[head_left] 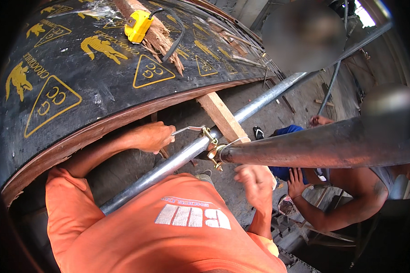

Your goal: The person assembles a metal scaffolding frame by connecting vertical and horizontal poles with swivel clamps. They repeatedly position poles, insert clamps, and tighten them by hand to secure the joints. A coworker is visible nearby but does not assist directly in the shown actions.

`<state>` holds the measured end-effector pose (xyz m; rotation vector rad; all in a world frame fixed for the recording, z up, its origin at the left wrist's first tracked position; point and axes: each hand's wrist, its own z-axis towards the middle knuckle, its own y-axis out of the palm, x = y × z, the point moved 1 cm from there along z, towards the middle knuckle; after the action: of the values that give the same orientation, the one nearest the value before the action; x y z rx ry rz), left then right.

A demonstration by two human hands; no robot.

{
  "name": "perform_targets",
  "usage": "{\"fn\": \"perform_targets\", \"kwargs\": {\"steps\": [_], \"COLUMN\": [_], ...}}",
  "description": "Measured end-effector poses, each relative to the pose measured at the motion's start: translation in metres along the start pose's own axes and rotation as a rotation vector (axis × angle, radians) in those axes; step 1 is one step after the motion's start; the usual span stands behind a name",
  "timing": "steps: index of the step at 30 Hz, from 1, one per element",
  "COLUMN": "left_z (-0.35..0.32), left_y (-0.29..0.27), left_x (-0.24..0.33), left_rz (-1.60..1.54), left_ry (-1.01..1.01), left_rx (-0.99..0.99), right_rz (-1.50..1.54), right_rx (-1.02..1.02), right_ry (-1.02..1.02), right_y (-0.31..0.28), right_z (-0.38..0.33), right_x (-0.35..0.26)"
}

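Observation:
My left hand is closed round the end of a thin metal wrench, just below the edge of the black panel. The wrench's far end meets a brass-coloured scaffold clamp. That clamp sits where a shiny galvanized pipe meets a dark, rust-tinged pipe. My right hand is just under the dark pipe, to the right of the clamp. Its fingers are curled, and whatever they hold, if anything, is hidden. A wooden batten runs from beneath the panel past the clamp, with wire near its end.
A black plywood panel with yellow printing spans the upper left. A yellow tape measure and a splintered board lie on it. At right, a co-worker's hand rests by blue clothing. Wood scraps litter the concrete floor.

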<state>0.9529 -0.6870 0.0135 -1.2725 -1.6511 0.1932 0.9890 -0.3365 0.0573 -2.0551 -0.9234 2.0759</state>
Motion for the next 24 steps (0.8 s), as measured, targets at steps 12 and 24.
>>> {"fn": "perform_targets", "kwargs": {"steps": [12, 24], "left_z": [-0.008, -0.001], "left_y": [-0.005, -0.005], "left_x": [0.029, 0.024], "left_rz": [0.305, 0.577], "left_ry": [0.072, 0.298], "left_rx": [0.073, 0.224], "right_rz": [-1.028, -0.591], "right_rx": [0.144, 0.001], "right_ry": [-0.427, -0.084], "right_y": [-0.02, -0.01], "right_z": [0.038, 0.059], "right_x": [0.054, 0.047]}}
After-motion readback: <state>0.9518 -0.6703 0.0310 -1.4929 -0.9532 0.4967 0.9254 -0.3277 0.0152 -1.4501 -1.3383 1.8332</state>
